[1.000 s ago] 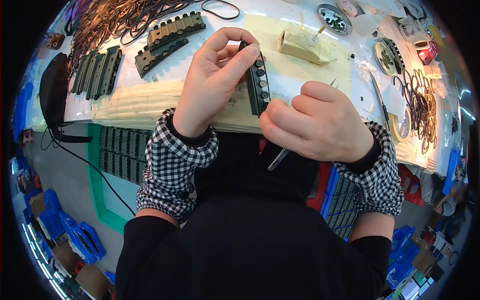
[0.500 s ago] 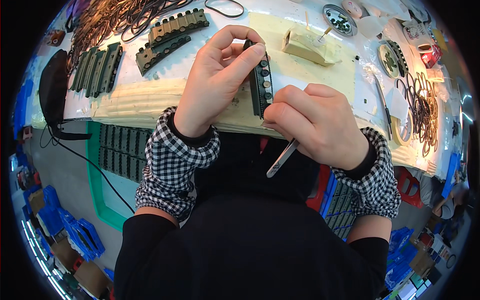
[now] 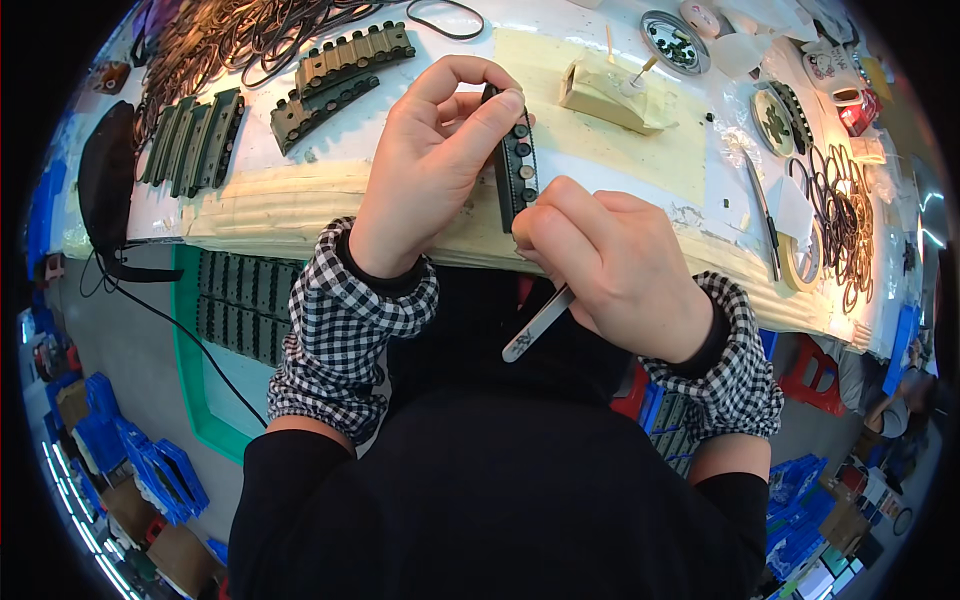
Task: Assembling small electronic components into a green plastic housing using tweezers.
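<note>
Cluttered worktable point(image 3: 655, 168); L fingers point(image 3: 492, 118) pinched on dk wheeled strip point(image 3: 507, 185); R fingers point(image 3: 560, 232) curled tight round tweezers point(image 3: 538, 322).

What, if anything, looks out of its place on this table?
Perhaps a small dark piece: it lies loose right of the yellowish block, while other dark pieces sit together in the round dish. Nothing looks clearly damaged.

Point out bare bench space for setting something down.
Bare: the pale sheet between the yellow block and the right hand; the yellowish front edge between the green pieces and the left hand. Crowded: the upper left, with tangled dark loops, and the right side, with a tape roll and more loops.
</note>
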Available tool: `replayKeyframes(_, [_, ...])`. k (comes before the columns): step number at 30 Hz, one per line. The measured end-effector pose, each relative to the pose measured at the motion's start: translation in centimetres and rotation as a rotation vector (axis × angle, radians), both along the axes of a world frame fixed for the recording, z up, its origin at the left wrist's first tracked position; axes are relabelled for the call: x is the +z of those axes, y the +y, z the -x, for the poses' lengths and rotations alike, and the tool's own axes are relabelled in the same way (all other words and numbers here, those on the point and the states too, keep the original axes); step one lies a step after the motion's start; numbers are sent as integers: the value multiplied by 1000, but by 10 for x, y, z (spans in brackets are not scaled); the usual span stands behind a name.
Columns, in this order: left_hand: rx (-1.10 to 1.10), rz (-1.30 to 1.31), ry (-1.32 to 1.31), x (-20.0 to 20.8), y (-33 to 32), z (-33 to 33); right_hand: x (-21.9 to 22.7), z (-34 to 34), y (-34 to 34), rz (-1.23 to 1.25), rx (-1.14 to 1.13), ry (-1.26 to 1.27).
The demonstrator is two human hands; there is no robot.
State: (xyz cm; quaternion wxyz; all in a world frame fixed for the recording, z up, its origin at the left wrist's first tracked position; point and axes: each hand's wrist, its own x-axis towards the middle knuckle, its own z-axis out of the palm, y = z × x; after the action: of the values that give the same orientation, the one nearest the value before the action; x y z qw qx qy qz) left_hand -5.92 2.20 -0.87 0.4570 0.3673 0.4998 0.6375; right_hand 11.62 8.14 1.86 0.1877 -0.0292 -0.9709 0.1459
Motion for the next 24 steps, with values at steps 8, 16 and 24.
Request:
replayKeyframes(8, [-31,30,-27,2,0,1,-18,-10,-21,-303,-127,321])
replayKeyframes(16, [9,-39,-92,-1,-1,-3,7,-14,-21,872,-490,108])
replayKeyframes(24, [-46,-44,1,0,-5,-1,1,1,-10,1046,-360,53])
